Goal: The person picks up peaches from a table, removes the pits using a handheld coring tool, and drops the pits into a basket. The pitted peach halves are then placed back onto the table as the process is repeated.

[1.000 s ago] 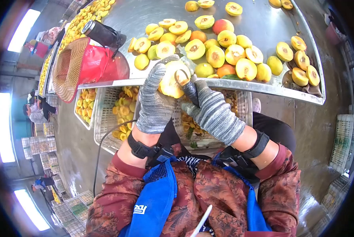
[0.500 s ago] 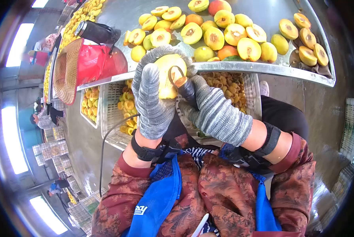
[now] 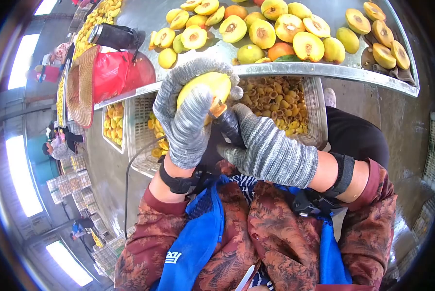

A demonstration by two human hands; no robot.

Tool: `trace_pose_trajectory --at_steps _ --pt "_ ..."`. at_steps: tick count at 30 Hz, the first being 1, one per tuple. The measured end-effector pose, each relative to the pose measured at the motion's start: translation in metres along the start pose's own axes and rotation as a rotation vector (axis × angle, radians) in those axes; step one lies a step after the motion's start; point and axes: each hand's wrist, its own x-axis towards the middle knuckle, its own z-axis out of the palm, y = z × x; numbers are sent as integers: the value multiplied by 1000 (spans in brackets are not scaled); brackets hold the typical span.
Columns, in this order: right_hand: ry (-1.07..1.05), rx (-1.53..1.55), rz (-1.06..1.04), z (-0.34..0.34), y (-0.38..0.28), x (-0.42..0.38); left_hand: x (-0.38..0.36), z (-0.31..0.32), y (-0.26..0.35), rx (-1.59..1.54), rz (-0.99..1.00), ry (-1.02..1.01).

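My left hand (image 3: 184,119), in a grey knitted glove, is wrapped round a yellow peach half (image 3: 215,87). The half is tilted in the palm, and most of its cut face is hidden. In a matching glove, my right hand (image 3: 276,148) grips a pitting tool (image 3: 231,130) by its black handle. The tool's orange-brown tip end meets the lower edge of the peach, beside my left thumb; its loop blade is hidden. Past my hands, halved peaches (image 3: 309,47) lie on the metal table (image 3: 295,71), several with pits showing.
Below the table edge stand crates (image 3: 315,111) of hollowed fruit pieces (image 3: 276,104) and yellow halves. A woven hat (image 3: 80,89), a red bag (image 3: 111,72) and a black flask (image 3: 114,38) sit at the left. A dark cable (image 3: 128,189) hangs left. Other people work farther off.
My left hand has tilted the peach half, turning its cut face from view. The tool, whose loop was visible over that face, has shifted down to the lower edge.
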Motion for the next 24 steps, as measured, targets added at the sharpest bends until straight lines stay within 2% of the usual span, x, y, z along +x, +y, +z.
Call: trace_pose_trajectory --at_steps 2,3,6,7,8,10,12,16,18,19,21,24 --pt "30 -28 -30 1 -2 -1 -1 5 -3 11 143 39" --pt "26 -32 -48 1 -1 -1 -1 4 -3 12 143 39" --pt "12 -28 -8 7 9 -1 5 2 0 -49 -56 -6" --pt "12 -27 -8 7 10 -1 4 6 5 -155 -160 23" --pt "-18 -70 5 7 11 -1 5 5 6 -155 -162 24" --pt "-55 -112 17 8 11 -2 9 -2 7 -64 -205 -148" --pt "-39 -38 43 10 11 -2 13 -6 11 -1 -219 -148" --pt "-80 9 -9 5 9 -2 26 -12 17 171 -235 -334" --pt "-218 295 44 2 10 -1 31 -12 20 220 -234 -390" --pt "-225 295 44 -1 8 -1 31 -11 22 253 -241 -385" --pt "-320 496 227 -9 0 1 32 -11 20 231 -258 -364" --pt "-383 649 253 -19 -10 1 34 -8 25 303 -316 -362"
